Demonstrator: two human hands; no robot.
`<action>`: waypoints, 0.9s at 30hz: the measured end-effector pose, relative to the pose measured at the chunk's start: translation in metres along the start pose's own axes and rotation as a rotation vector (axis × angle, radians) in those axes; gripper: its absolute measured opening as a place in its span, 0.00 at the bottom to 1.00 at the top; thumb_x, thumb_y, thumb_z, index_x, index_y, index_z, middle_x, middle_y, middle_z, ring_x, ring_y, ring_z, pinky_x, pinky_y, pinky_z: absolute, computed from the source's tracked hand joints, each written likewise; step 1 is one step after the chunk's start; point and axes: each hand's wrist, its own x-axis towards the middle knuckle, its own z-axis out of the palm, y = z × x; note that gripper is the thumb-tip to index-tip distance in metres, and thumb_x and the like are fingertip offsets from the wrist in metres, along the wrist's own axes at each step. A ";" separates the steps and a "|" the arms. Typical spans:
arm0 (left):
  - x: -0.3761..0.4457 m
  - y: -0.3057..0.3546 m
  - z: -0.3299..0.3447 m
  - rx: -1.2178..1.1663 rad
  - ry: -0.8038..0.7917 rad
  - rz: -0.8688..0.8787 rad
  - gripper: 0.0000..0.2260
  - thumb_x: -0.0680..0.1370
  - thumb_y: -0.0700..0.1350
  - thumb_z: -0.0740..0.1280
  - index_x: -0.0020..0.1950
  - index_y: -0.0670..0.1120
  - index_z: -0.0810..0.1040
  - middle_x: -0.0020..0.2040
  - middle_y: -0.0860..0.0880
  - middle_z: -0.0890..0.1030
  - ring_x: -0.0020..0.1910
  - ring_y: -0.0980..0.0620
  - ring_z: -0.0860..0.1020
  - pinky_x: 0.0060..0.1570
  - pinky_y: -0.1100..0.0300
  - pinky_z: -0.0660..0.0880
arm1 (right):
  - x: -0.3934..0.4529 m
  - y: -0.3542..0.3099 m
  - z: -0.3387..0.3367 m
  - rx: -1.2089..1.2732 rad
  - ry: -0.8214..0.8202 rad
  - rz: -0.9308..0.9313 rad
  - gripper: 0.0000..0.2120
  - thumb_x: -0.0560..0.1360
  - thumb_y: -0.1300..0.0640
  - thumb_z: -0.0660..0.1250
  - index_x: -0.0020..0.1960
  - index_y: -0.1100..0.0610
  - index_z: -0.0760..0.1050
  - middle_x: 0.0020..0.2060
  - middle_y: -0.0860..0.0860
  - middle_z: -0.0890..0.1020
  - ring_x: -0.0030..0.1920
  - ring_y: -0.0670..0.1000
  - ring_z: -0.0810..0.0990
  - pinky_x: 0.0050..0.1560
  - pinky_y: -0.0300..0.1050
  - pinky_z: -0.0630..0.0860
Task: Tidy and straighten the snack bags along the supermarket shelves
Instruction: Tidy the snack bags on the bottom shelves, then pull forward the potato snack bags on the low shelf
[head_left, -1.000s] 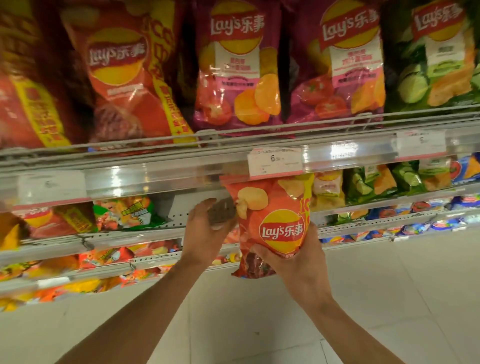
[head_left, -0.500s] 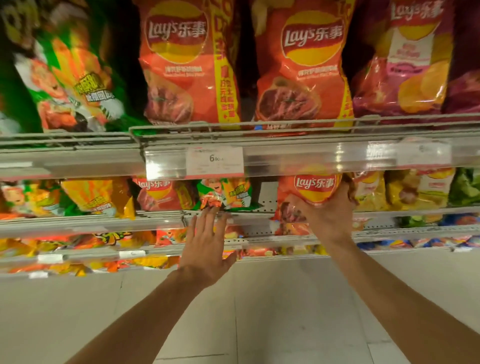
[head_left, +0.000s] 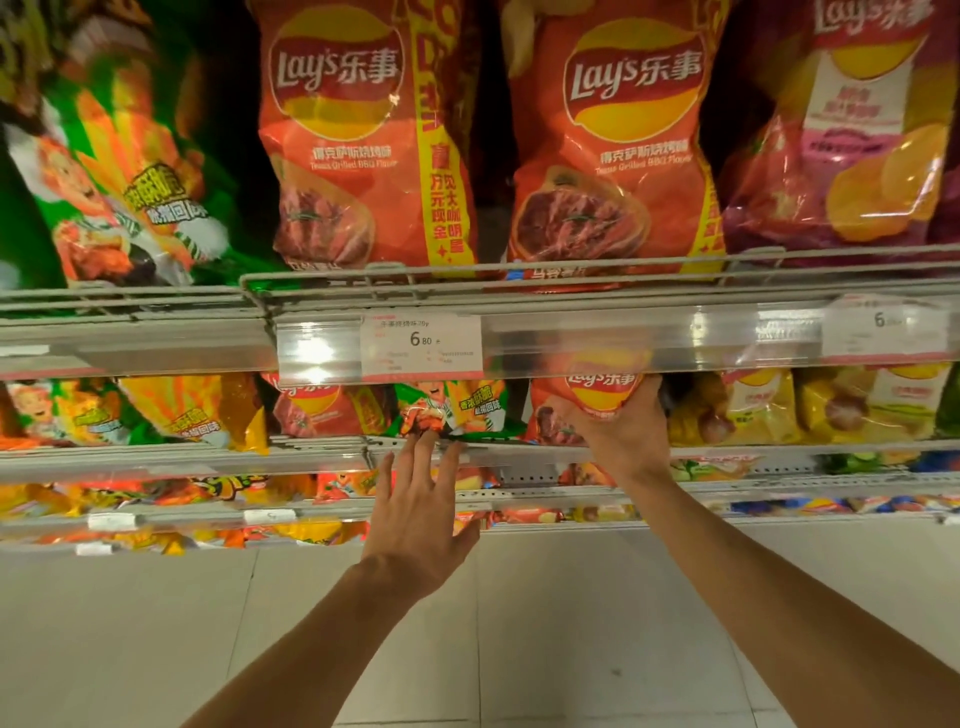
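**Entry: red Lay's bag going onto the second shelf, both hands up**

Risk 1. The red Lay's bag (head_left: 597, 400) sits partly under the price rail (head_left: 623, 332) directly above the right grip. Its top is hidden behind that rail; pushed in too high, it could likely catch there and crumple.

Risk 2. The bag is slick and puffed. If the right grip lets go before its base rests on the second shelf (head_left: 519, 452), it may tip forward off the edge.

Risk 3. The green snack bag (head_left: 457, 410), just beyond the left fingertips, leans over the shelf lip. A careless nudge could knock it down or against its neighbour.

Right hand (head_left: 623, 436): grip grasping, fingers curled round the lower right part of the red Lay's bag, holding it at the shelf front.

Left hand (head_left: 421, 509): grip released, fingers straight and spread, holding nothing; the fingertips reach the shelf edge below the green snack bag, contact uncertain.
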 end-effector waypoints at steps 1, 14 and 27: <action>-0.001 0.000 0.001 -0.003 -0.001 -0.004 0.38 0.78 0.66 0.58 0.80 0.52 0.44 0.81 0.46 0.45 0.80 0.43 0.44 0.78 0.42 0.48 | -0.002 0.002 0.000 -0.023 0.008 -0.013 0.50 0.62 0.29 0.76 0.72 0.52 0.58 0.66 0.54 0.75 0.64 0.57 0.78 0.62 0.57 0.80; -0.021 -0.045 -0.019 -0.496 0.513 -0.149 0.22 0.77 0.44 0.70 0.68 0.41 0.70 0.64 0.43 0.69 0.63 0.44 0.70 0.64 0.49 0.72 | -0.068 -0.018 -0.011 0.054 0.378 -0.376 0.26 0.76 0.48 0.74 0.65 0.60 0.69 0.59 0.57 0.74 0.60 0.51 0.68 0.60 0.41 0.70; 0.029 -0.154 -0.049 -1.084 0.367 -0.228 0.35 0.62 0.51 0.82 0.63 0.47 0.70 0.48 0.55 0.77 0.46 0.59 0.77 0.47 0.68 0.77 | -0.051 -0.085 0.111 0.042 -0.074 -0.123 0.49 0.65 0.40 0.80 0.78 0.57 0.63 0.71 0.54 0.71 0.72 0.54 0.68 0.72 0.43 0.64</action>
